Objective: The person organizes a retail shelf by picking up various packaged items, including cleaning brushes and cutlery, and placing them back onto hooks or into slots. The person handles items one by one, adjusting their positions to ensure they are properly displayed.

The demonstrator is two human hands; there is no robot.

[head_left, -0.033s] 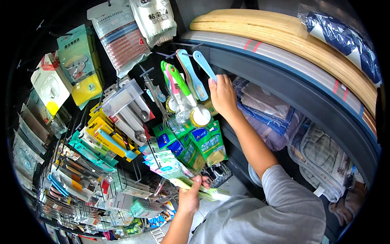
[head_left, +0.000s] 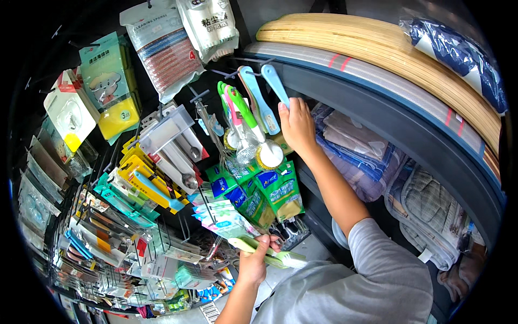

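My right hand (head_left: 298, 128) is closed round the lower part of a light blue brush (head_left: 274, 81). Its handle points up beside the hook on the rack, and the brush's head is hidden behind my fingers. Lower down, close to my body, my left hand (head_left: 253, 263) grips a pale green brush (head_left: 278, 260) whose white bristles face right. Other blue-handled brushes (head_left: 260, 102) hang just left of my right hand. A green-handled pot brush (head_left: 268, 155) with a round head hangs beside them, along with a pink-handled one and a wire whisk.
Green packets (head_left: 280, 186) hang below the brushes. Packaged sponges (head_left: 162, 48) and kitchen tools cover the rack on the left. To the right, a dark shelf edge (head_left: 377, 97) runs diagonally, with rolled mats (head_left: 345, 38) above it and folded textiles (head_left: 356, 140) below.
The rack has shifted slightly to the right in the picture. Both hands keep their hold on the same brushes, with hardly any movement.
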